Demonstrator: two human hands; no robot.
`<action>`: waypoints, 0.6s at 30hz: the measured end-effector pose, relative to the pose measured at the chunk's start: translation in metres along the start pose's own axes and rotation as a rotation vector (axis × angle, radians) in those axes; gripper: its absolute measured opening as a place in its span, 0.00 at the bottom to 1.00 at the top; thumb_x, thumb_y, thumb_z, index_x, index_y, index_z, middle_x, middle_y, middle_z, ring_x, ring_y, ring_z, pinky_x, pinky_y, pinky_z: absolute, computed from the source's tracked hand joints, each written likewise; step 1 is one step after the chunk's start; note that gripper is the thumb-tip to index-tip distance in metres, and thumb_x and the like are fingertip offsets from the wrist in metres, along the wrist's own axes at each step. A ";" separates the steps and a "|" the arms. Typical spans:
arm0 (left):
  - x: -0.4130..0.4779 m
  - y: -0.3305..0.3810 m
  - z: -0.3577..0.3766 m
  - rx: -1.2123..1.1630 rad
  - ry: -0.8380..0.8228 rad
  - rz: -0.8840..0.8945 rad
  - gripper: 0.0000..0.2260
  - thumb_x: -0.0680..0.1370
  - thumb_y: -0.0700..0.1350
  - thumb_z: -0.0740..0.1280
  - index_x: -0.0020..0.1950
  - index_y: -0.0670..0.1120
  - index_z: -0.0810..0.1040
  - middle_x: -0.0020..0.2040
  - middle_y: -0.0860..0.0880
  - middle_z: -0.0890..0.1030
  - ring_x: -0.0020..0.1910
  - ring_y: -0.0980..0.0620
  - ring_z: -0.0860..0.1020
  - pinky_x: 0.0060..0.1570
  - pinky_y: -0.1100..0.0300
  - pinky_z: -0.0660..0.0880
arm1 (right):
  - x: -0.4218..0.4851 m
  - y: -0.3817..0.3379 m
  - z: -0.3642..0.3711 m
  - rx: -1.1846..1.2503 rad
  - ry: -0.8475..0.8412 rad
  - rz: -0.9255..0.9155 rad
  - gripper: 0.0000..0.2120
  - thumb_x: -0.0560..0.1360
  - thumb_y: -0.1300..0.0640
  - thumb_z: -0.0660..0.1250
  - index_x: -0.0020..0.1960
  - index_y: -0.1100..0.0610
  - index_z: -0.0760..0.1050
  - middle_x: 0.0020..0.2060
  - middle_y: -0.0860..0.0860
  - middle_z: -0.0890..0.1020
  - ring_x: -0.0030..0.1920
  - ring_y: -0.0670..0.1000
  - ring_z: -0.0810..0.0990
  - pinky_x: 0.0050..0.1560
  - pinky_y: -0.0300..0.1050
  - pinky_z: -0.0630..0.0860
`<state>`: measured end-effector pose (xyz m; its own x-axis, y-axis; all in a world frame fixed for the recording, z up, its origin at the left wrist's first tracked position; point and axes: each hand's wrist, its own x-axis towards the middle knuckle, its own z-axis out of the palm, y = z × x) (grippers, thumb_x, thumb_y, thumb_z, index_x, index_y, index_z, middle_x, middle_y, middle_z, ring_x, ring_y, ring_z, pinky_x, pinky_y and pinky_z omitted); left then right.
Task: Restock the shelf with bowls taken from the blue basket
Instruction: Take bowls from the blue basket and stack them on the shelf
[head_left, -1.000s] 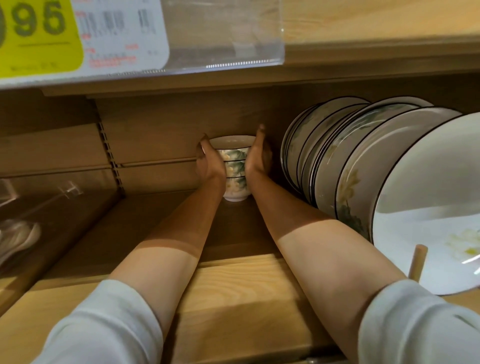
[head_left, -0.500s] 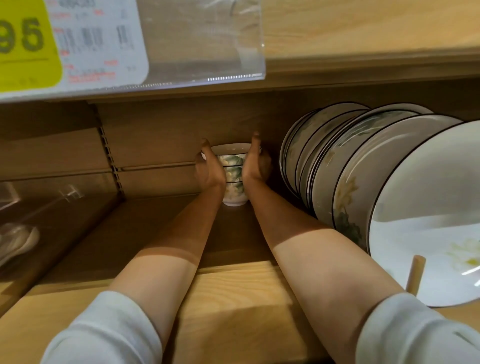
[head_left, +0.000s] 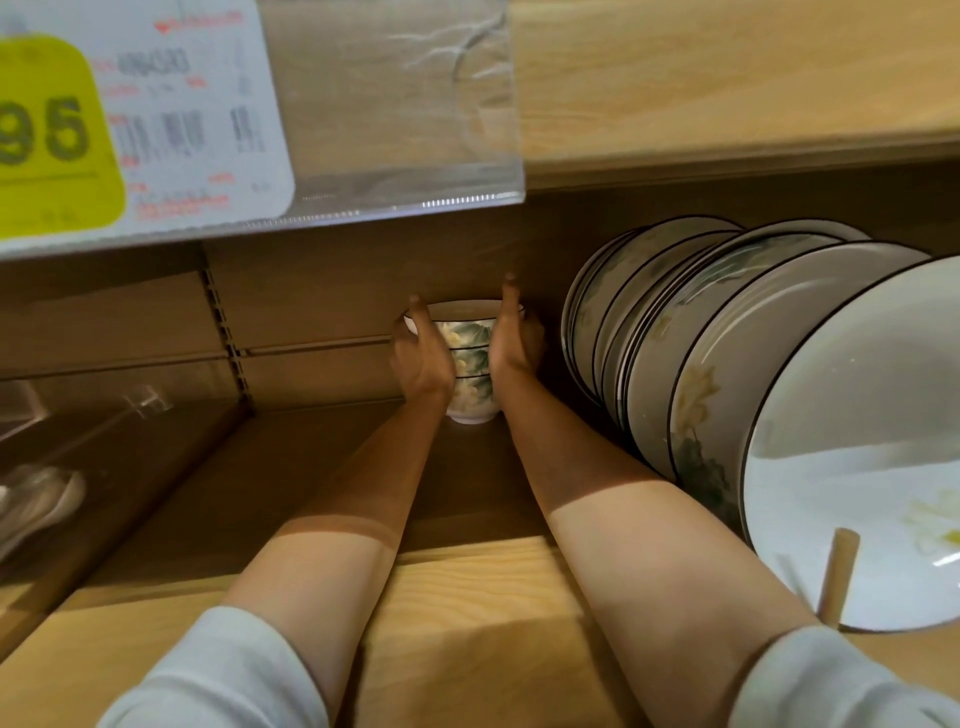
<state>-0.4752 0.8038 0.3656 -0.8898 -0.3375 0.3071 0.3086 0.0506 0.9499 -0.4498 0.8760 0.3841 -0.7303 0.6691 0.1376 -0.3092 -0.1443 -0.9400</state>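
Observation:
A stack of three white bowls (head_left: 471, 364) with green and yellow flowers stands deep on the wooden shelf (head_left: 467, 597), close to the back panel. My left hand (head_left: 422, 358) grips the stack's left side, thumb near the top rim. My right hand (head_left: 511, 343) grips the right side, its thumb pointing up past the rim and its fingers wrapped behind. Both forearms reach straight in from the shelf's front edge. The blue basket is out of view.
A row of large flowered plates (head_left: 727, 374) stands on edge just right of the bowls, held by a wooden peg (head_left: 836, 577). The shelf above carries a price-tag strip (head_left: 156, 130). A clear divider (head_left: 78, 457) borders the left side.
Both hands stay on the stack at the back of the shelf. Only the view has shifted slightly.

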 end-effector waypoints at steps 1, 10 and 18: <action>0.000 0.001 -0.001 0.002 -0.005 -0.008 0.27 0.81 0.63 0.48 0.71 0.48 0.71 0.68 0.42 0.75 0.66 0.41 0.72 0.56 0.56 0.64 | -0.001 0.000 0.001 0.003 0.000 0.000 0.30 0.77 0.36 0.59 0.67 0.57 0.73 0.65 0.55 0.76 0.65 0.56 0.74 0.55 0.43 0.63; -0.003 0.012 -0.005 -0.070 -0.066 -0.072 0.21 0.82 0.51 0.49 0.61 0.43 0.77 0.57 0.41 0.78 0.59 0.40 0.75 0.56 0.53 0.69 | -0.003 -0.003 0.000 -0.096 -0.006 -0.023 0.26 0.80 0.41 0.54 0.70 0.56 0.70 0.67 0.58 0.73 0.66 0.59 0.72 0.60 0.47 0.65; -0.001 0.025 -0.014 -0.174 -0.155 -0.193 0.25 0.83 0.57 0.51 0.76 0.46 0.63 0.71 0.38 0.71 0.67 0.36 0.71 0.68 0.42 0.67 | -0.011 -0.011 -0.006 -0.120 -0.060 0.038 0.29 0.80 0.38 0.51 0.73 0.55 0.67 0.70 0.58 0.71 0.68 0.59 0.70 0.67 0.52 0.65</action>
<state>-0.4620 0.7922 0.3882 -0.9741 -0.1775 0.1399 0.1698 -0.1665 0.9713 -0.4347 0.8751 0.3906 -0.7766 0.6193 0.1160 -0.2082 -0.0784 -0.9749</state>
